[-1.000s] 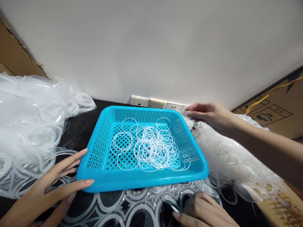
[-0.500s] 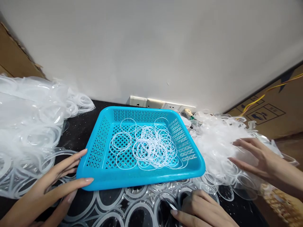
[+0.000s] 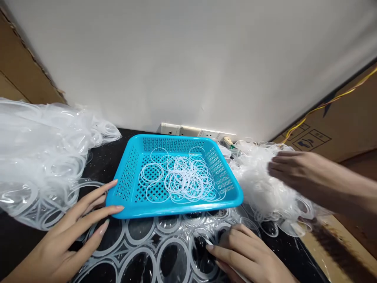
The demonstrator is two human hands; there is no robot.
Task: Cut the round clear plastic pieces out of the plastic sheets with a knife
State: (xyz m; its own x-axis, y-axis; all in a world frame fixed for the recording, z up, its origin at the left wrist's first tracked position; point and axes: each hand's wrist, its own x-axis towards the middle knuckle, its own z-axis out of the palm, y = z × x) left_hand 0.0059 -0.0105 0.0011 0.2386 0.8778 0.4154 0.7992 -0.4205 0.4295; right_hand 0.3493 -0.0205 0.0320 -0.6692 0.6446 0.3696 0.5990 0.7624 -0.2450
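A blue plastic basket (image 3: 176, 210) with lattice sides holds a loose heap of thin white rings (image 3: 190, 179). My left hand (image 3: 70, 232) has its fingers stretched apart, with fingertips resting on the basket's front left corner. At the bottom, my right hand (image 3: 247, 255) is closed round a slim, pale, pointed tool; most of it is hidden by the fingers. Its tip is over a clear sheet (image 3: 157, 239) with round cut-out shapes edged in white, lying in front of and partly under the basket.
Another person's hand (image 3: 290, 169) reaches from the right over a pile of translucent ring scraps (image 3: 253, 196). More clear ring sheets (image 3: 50, 157) are heaped at left. Wall sockets (image 3: 188, 131) sit behind the basket, and a cardboard box (image 3: 350, 129) with a yellow cable (image 3: 324, 104) stands at right.
The other person's hand has moved left and up over the scrap pile. The view has shifted a little; my left hand stays at the basket corner and my right hand keeps the tool.
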